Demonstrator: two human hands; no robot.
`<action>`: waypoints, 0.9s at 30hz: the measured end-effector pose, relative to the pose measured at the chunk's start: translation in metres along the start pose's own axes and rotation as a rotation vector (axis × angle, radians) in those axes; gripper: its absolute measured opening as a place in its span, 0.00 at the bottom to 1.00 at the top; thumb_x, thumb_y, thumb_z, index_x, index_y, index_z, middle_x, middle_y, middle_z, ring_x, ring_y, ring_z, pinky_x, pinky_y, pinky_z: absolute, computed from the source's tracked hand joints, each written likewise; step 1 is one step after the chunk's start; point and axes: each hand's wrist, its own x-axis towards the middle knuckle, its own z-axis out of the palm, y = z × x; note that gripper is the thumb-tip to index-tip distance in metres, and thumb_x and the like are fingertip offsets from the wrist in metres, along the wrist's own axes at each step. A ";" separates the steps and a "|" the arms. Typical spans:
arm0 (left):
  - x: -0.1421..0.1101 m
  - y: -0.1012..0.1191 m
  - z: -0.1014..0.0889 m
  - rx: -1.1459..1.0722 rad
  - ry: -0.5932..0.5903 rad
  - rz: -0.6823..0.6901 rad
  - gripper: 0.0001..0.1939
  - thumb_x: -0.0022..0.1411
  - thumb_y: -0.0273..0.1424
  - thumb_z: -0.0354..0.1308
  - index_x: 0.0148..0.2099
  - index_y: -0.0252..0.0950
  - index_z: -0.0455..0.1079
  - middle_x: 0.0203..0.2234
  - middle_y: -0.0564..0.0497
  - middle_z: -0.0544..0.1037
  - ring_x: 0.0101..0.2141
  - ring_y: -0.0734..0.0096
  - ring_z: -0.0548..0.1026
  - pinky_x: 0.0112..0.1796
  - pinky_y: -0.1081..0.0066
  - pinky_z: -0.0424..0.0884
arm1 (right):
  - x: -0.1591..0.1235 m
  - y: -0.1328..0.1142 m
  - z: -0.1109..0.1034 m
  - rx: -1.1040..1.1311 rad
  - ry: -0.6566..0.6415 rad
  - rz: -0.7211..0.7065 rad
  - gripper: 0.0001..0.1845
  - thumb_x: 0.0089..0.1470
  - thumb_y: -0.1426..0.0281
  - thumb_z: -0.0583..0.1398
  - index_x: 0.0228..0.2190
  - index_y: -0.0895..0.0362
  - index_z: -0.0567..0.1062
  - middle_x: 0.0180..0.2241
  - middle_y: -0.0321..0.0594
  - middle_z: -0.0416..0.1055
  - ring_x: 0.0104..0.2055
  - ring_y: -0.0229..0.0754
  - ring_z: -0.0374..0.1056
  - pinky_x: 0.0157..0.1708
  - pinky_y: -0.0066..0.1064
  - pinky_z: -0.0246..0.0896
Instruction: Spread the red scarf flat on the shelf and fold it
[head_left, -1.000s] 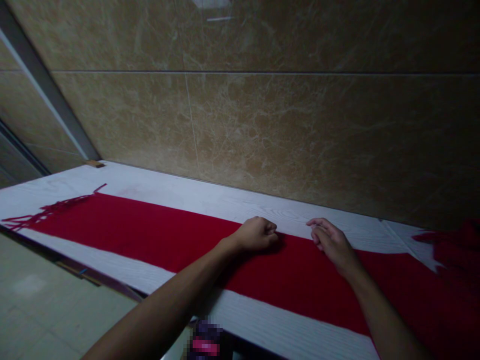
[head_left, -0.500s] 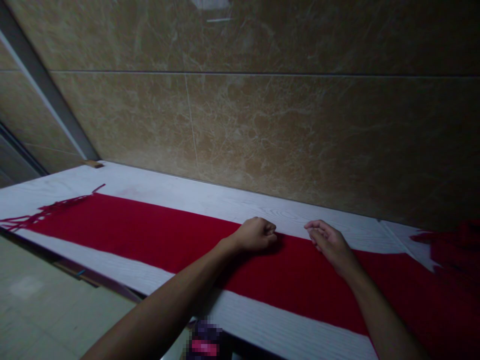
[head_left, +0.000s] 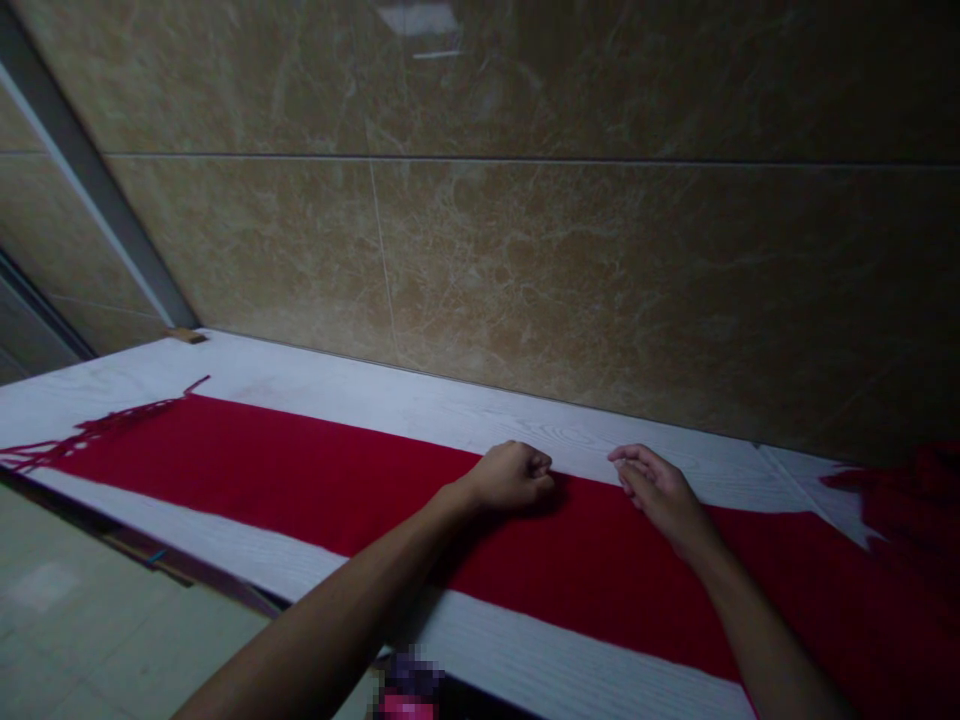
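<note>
Head camera looks down, close, over white table (head_left: pixel 360 400) toward tiled wall (head_left: pixel 570 270).

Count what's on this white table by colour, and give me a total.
Red: 1, the long scarf laid flat, fringe at its far left end; left hand fisted on its far edge, right hand beside it.
Tan: 1, small block at the wall.
Total: 2

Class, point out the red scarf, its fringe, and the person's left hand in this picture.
Scarf (head_left: pixel 300 480): head view, flat middle stretch of the cloth.
Fringe (head_left: pixel 90 432): head view, tassels at its left end.
Left hand (head_left: pixel 510 478): head view, back of the closed fist.
</note>
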 end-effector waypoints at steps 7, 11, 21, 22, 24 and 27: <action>-0.001 0.001 -0.001 0.009 -0.006 -0.007 0.17 0.62 0.28 0.56 0.24 0.39 0.54 0.17 0.61 0.55 0.22 0.75 0.55 0.28 0.69 0.49 | 0.000 0.000 0.000 -0.019 -0.010 -0.042 0.24 0.45 0.46 0.61 0.33 0.52 0.73 0.20 0.31 0.60 0.23 0.39 0.55 0.22 0.30 0.48; -0.001 0.001 -0.002 0.004 -0.003 -0.008 0.17 0.61 0.28 0.56 0.23 0.39 0.54 0.17 0.60 0.55 0.22 0.75 0.54 0.28 0.68 0.48 | 0.000 -0.002 -0.001 -0.049 -0.031 -0.073 0.25 0.48 0.43 0.59 0.31 0.53 0.75 0.20 0.31 0.60 0.23 0.39 0.55 0.22 0.31 0.48; -0.001 0.001 -0.001 0.004 0.007 -0.008 0.18 0.61 0.28 0.58 0.23 0.39 0.54 0.17 0.61 0.53 0.22 0.74 0.53 0.27 0.69 0.49 | 0.000 -0.002 -0.002 -0.077 -0.047 -0.089 0.27 0.49 0.41 0.59 0.30 0.53 0.76 0.20 0.32 0.60 0.22 0.39 0.54 0.22 0.32 0.48; 0.000 0.001 -0.001 0.004 0.008 -0.008 0.18 0.61 0.28 0.58 0.23 0.39 0.54 0.17 0.61 0.53 0.22 0.74 0.53 0.27 0.69 0.49 | 0.000 -0.002 -0.002 -0.078 -0.048 -0.090 0.27 0.49 0.41 0.60 0.30 0.53 0.76 0.20 0.32 0.60 0.22 0.39 0.54 0.22 0.32 0.48; 0.000 0.001 -0.001 0.006 0.011 -0.006 0.18 0.61 0.27 0.58 0.23 0.39 0.54 0.17 0.61 0.53 0.22 0.75 0.53 0.28 0.69 0.49 | 0.001 -0.001 -0.002 -0.081 -0.049 -0.092 0.27 0.50 0.41 0.60 0.30 0.53 0.76 0.20 0.32 0.60 0.22 0.39 0.54 0.22 0.32 0.48; 0.000 0.001 -0.001 0.013 0.006 -0.007 0.18 0.61 0.26 0.58 0.23 0.39 0.54 0.17 0.61 0.54 0.22 0.75 0.53 0.28 0.69 0.49 | 0.001 0.000 -0.002 -0.082 -0.046 -0.096 0.28 0.50 0.41 0.60 0.30 0.53 0.77 0.20 0.32 0.60 0.23 0.40 0.55 0.22 0.32 0.49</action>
